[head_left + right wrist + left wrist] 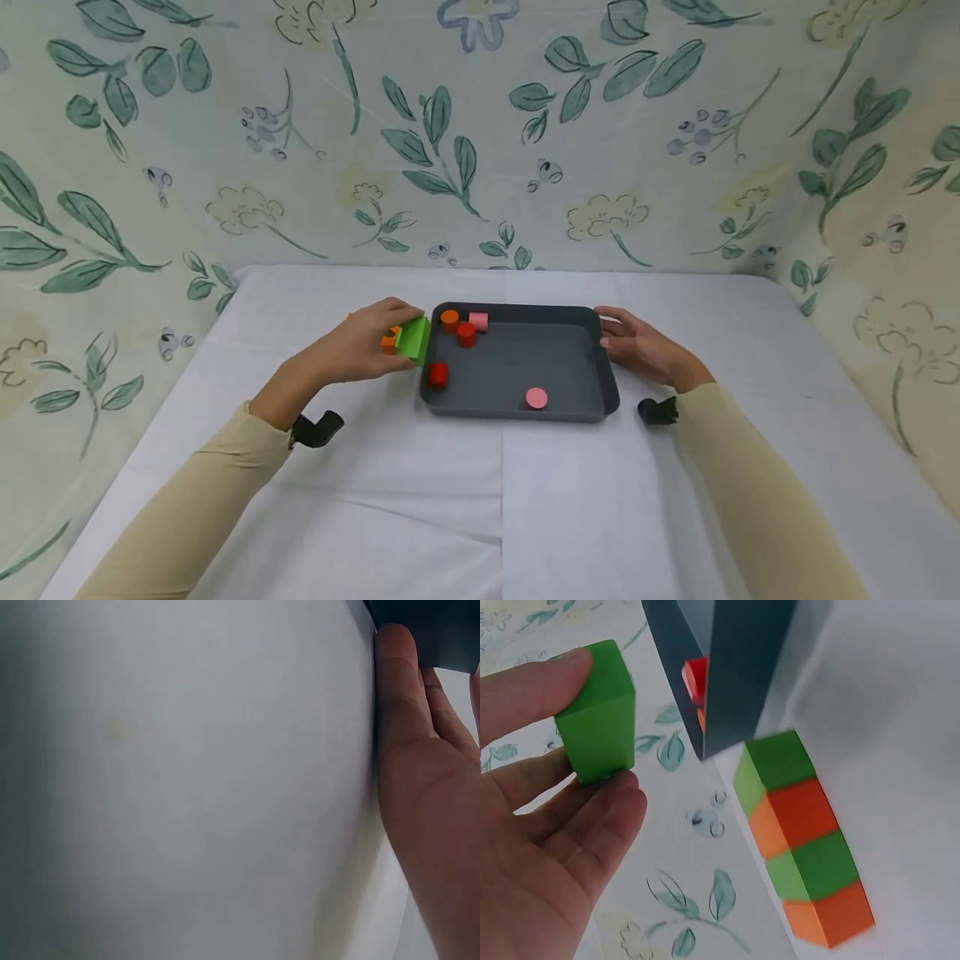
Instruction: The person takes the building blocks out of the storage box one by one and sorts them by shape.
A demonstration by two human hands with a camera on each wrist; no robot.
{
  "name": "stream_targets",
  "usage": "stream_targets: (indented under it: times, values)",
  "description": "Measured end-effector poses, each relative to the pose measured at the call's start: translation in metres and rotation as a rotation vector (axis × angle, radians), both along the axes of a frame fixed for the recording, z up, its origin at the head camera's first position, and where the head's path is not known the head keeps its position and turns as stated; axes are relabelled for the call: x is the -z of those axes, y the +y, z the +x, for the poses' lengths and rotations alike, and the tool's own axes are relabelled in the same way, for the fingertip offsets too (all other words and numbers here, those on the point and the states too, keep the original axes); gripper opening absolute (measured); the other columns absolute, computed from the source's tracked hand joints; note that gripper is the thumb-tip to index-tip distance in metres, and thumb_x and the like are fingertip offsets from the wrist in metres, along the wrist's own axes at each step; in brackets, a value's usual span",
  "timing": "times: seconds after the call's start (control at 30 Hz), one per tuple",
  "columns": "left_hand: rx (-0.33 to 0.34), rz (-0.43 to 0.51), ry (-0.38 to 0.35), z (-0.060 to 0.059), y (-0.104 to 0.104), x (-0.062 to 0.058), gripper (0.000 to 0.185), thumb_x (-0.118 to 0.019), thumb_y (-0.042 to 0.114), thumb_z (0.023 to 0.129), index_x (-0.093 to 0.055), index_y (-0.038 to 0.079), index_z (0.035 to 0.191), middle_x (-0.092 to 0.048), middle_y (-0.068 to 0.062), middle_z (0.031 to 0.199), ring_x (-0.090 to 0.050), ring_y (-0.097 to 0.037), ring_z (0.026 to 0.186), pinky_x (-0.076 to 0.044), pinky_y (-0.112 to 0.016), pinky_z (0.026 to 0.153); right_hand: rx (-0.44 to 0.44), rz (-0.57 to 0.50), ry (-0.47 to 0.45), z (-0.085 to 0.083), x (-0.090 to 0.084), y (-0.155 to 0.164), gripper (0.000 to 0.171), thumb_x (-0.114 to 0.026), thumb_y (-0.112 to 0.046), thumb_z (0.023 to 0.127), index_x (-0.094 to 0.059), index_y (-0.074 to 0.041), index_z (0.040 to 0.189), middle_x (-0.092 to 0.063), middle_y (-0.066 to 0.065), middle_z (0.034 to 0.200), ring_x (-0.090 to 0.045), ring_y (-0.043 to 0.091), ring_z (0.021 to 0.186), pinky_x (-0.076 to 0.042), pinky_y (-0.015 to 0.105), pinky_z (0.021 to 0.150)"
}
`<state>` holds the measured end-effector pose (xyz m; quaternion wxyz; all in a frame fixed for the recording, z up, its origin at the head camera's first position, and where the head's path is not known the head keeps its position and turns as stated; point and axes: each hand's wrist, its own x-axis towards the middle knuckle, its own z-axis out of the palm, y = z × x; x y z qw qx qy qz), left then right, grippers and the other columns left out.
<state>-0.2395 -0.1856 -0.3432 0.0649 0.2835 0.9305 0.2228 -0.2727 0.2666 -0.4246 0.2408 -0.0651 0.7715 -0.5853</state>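
Both sleeves come up from the lower corners of the head view, and between them lies the white tablecloth [480, 500], with a fold line running down the middle.

Further in, at the middle of the frame, the left hand [360, 346] pinches a green block [414, 337] between thumb and fingers, just beside the left wall of the dark grey tray [517, 410]. In the left wrist view the pinch is clear: the thumb lies on one face of the block and the fingertips on the opposite one, and the block is lifted off the cloth. Below it, in the right half of that view, a row of green and orange blocks [802, 836] lies on the cloth, its far end close to the tray corner.

The right hand [645, 348] rests with relaxed fingers against the right wall of the tray and grips nothing; it seems to steady the tray.

Inside the tray are a pink disc [536, 398] near the front wall, a red cylinder [438, 375] at the left wall, and at the far left corner an orange cylinder [449, 320], a second red cylinder [467, 334] and a pink cylinder [478, 321].

To do this step well, I think the block should clear the tray wall fully before it is let go, with the pinch kept firm and the other hand holding the tray from sliding.
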Motion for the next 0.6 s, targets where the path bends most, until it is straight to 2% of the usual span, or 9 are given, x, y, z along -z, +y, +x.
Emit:
stream_targets:
  times: [0.13, 0.3, 0.43, 0.6]
  values:
    - [-0.042, -0.053, 0.018, 0.001, -0.022, 0.001, 0.065, -0.081, 0.018, 0.081, -0.053, 0.009, 0.139, -0.054, -0.008, 0.137, -0.057, -0.027, 0.114, -0.055, -0.044, 0.096, -0.002, -0.006, 0.001, 0.001, 0.001, -0.002, 0.075, -0.051, -0.011, 0.101, -0.004, -0.018, 0.160, -0.003, 0.014, 0.169, -0.008, 0.037, 0.156, -0.012, 0.057, 0.125]
    - [-0.089, -0.075, 0.038, -0.001, -0.053, 0.002, 0.064, -0.078, 0.013, 0.083, -0.050, 0.004, 0.139, -0.055, -0.014, 0.138, -0.057, -0.030, 0.115, -0.053, -0.049, 0.099, -0.006, -0.002, 0.011, 0.003, -0.001, -0.002, 0.076, -0.052, -0.012, 0.101, -0.004, -0.019, 0.160, -0.003, 0.015, 0.169, -0.008, 0.038, 0.156, -0.012, 0.058, 0.125]
    - [-0.115, -0.068, 0.046, -0.007, -0.073, 0.006, 0.064, -0.076, 0.008, 0.083, -0.047, 0.001, 0.141, -0.052, -0.018, 0.141, -0.056, -0.033, 0.116, -0.054, -0.052, 0.097, 0.011, 0.003, 0.003, 0.004, 0.000, -0.003, 0.076, -0.052, -0.012, 0.101, -0.005, -0.019, 0.160, -0.004, 0.015, 0.168, -0.009, 0.038, 0.156, -0.012, 0.058, 0.125]
    - [-0.168, -0.071, 0.019, -0.017, -0.090, 0.011, 0.066, -0.074, 0.005, 0.084, -0.045, 0.000, 0.143, -0.050, -0.019, 0.143, -0.053, -0.036, 0.122, -0.052, -0.055, 0.099, 0.013, 0.010, 0.004, 0.005, 0.001, -0.002, 0.077, -0.053, -0.013, 0.101, -0.004, -0.018, 0.160, -0.004, 0.016, 0.168, -0.008, 0.038, 0.155, -0.012, 0.058, 0.125]
